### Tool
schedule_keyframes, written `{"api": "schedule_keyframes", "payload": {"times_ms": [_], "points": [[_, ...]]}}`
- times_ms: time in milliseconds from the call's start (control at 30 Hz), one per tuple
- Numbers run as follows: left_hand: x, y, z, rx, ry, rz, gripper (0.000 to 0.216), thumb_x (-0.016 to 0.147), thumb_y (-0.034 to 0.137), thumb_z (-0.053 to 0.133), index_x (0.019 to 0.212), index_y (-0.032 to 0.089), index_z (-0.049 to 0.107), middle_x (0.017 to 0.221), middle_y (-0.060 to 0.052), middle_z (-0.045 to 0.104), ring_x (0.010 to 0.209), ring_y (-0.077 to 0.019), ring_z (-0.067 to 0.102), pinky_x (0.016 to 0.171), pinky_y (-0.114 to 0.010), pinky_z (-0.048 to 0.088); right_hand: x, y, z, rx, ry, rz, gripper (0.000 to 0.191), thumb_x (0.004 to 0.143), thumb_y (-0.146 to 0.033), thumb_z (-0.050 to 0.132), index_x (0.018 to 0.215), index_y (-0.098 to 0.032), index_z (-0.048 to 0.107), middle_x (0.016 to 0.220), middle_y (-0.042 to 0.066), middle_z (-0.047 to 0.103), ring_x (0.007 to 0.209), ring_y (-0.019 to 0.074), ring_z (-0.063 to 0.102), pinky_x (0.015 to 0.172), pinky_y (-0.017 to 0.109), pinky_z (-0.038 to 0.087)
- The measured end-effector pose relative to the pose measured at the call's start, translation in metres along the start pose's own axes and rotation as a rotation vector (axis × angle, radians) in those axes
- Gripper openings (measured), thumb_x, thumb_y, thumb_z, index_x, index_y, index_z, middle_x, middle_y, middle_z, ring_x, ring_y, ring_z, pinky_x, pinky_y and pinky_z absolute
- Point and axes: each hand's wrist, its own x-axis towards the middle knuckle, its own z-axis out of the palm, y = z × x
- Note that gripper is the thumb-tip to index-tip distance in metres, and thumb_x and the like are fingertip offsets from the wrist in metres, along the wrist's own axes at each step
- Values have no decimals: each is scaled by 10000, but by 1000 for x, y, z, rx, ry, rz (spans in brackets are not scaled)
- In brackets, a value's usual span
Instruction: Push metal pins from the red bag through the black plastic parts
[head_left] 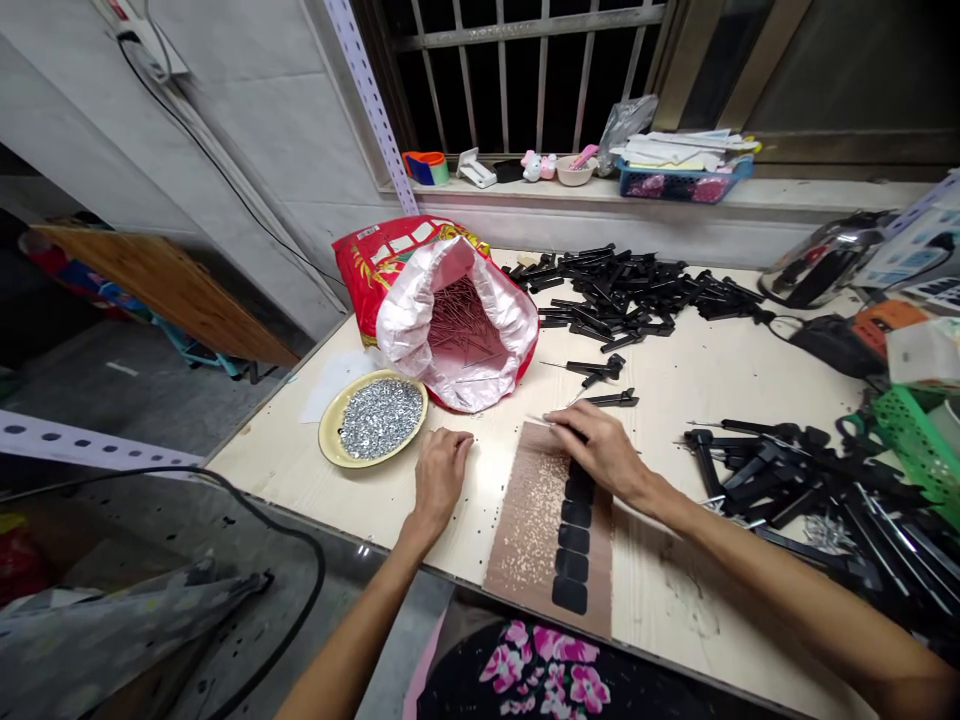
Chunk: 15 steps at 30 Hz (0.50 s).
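Just right of the yellow bowl (328,436) of small silvery metal pieces (380,416), my left hand (439,470) rests low over the table with thumb and fingers pressed together. Whatever they hold, if anything, is too small to make out. My right hand (600,452) is closed around a black plastic piece (576,433), mostly hidden by the fingers, with a thin pale rod pointing left from it. It hovers at the far end of a brown board (510,560) carrying a row of black square pads (574,540) and pale specks. Behind lies an open red bag (364,265) of long reddish nails (463,320).
Black plastic pieces (622,285) are heaped at the back, with a few loose ones (600,368) nearer. Black parts with metal rods (795,480) pile up at right, beside a green basket (911,450). A kettle (825,260) stands at the back right. The table's front edge runs close below my forearms.
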Motion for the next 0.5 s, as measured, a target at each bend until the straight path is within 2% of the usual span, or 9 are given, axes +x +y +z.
{"api": "schedule_keyframes", "payload": {"times_ms": [133, 233, 333, 500], "points": [[-3, 33, 1, -839, -105, -451, 324, 704, 411, 702, 868, 133, 678, 757, -42, 654, 643, -134, 571, 634, -276, 459, -8, -25, 14, 70, -15, 3, 237, 926, -201, 469, 1091, -199, 640, 898, 45, 606, 805, 144, 586, 711, 275, 485], [-5, 56, 5, -1234, -147, -632, 374, 573, 357, 813, 823, 119, 668, 698, -15, 641, 607, -96, 573, 626, -244, 488, -7, -34, 16, 5, -1, -5, 221, 913, -185, 493, 1067, -205, 651, 891, 33, 603, 799, 131, 582, 687, 243, 461], [-6, 70, 9, -1333, -147, -676, 363, 535, 314, 841, 789, 122, 667, 677, -3, 642, 605, -84, 584, 636, -232, 507, -8, -35, 13, -87, 3, 1, 214, 910, -187, 497, 1055, -209, 653, 896, 32, 601, 799, 130, 578, 668, 235, 441], [-7, 76, 15, -1294, -122, -637, 363, 542, 315, 837, 798, 115, 676, 700, -19, 666, 601, -93, 598, 650, -247, 511, -12, -35, 8, -219, -6, 14, 205, 917, -199, 485, 1043, -218, 646, 892, 32, 597, 791, 134, 562, 638, 237, 404]]}}
